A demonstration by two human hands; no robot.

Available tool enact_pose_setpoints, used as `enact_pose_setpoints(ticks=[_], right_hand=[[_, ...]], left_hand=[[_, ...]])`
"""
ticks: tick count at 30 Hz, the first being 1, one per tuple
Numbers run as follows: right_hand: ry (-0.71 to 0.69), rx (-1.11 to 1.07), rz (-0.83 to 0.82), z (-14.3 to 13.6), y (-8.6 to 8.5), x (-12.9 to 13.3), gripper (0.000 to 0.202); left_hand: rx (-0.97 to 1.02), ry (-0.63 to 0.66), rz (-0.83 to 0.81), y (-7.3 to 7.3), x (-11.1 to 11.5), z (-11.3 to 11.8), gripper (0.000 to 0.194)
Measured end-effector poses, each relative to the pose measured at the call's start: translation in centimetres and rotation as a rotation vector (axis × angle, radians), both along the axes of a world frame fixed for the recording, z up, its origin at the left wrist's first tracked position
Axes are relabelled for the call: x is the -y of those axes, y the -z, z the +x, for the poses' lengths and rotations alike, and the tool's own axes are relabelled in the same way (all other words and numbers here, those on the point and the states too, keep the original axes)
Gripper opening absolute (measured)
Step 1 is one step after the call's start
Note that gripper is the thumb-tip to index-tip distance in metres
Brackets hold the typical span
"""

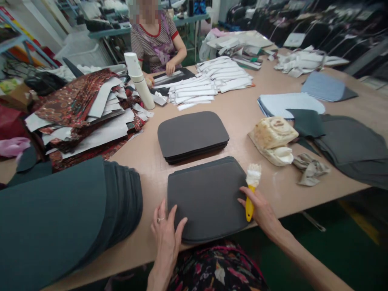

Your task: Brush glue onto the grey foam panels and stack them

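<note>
A stack of dark grey rounded panels [209,198] lies at the table's near edge, between my hands. My left hand [166,226], with a ring on one finger, rests at the stack's left side, fingers spread. At the right side, my right hand [257,204] holds a brush [250,202] with a yellow handle and whitish bristles pointing away from me; its fingertips also touch the stack's edge. Just beyond lies a second stack of grey panels [192,133]. To the right stands a crusted, cream-coloured glue container [273,137].
Large dark green pieces [60,218] are piled at left, with patterned scraps [81,109] behind them. A white bottle [139,83] leans near white strips [209,83]. Across the table sits a co-worker [157,44]. Crumpled paper [311,167] and more dark panels [351,141] lie right.
</note>
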State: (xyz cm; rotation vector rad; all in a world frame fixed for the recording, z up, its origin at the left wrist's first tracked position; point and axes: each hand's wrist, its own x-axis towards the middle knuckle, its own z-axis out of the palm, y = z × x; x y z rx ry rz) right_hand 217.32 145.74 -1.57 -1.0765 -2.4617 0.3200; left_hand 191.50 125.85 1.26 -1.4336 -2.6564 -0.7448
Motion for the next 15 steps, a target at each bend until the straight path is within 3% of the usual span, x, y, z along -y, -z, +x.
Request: enact_pose_setpoints(ticks=[3,6,8,11,15], right_hand=[[-0.002,-0.072,0.067,-0.3,0.2,0.1,0.032],[-0.020,-0.134,0.113,-0.3,0.4,0.3,0.028],[-0.027,-0.181,0.122,-0.1,0.4,0.6,0.028],[-0.022,-0.240,0.085,0.3,0.6,1.2,0.030],[-0.036,-0.278,0.033,0.5,0.3,1.5,0.036]], left_hand=[[-0.036,0.191,0.177,-0.1,-4.0,0.7,0.030],[-0.013,0.386,0.165,0.6,-7.7,1.6,0.036],[-0.041,0.459,0.158,1.2,-8.9,2.0,0.037],[-0.059,0.452,0.253,1.5,-9.4,1.8,0.032],[0.055,0.397,0.359,-0.2,-11.5,1.7,0.023]])
